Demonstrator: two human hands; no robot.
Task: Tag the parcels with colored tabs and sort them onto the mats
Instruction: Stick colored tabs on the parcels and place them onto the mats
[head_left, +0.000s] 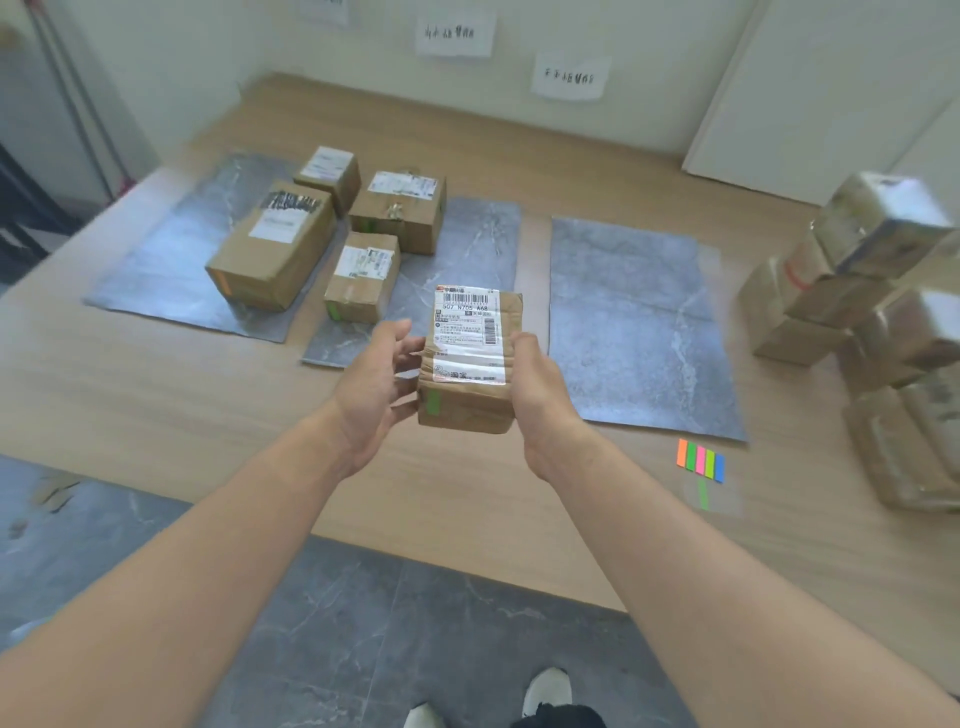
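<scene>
I hold a small brown parcel (470, 364) with a white shipping label on top and a green tab on its near face. My left hand (376, 379) grips its left side and my right hand (540, 395) its right side, above the wooden floor in front of the middle mat (467, 244). Two parcels (272, 244) rest on the left grey mat (156, 270), the nearer one with an orange tab. Two more (397, 210) with green tabs sit on the middle mat. The right mat (639, 322) holds nothing. A strip of colored tabs (700, 460) lies on the floor to my right.
A blurred stack of several wrapped parcels (878, 312) stands at the right edge. Paper signs (454, 34) hang on the far wall above the mats. A clear sheet with a green tab (714, 496) lies near the tab strip. My shoes (545, 693) show at the bottom on grey tile.
</scene>
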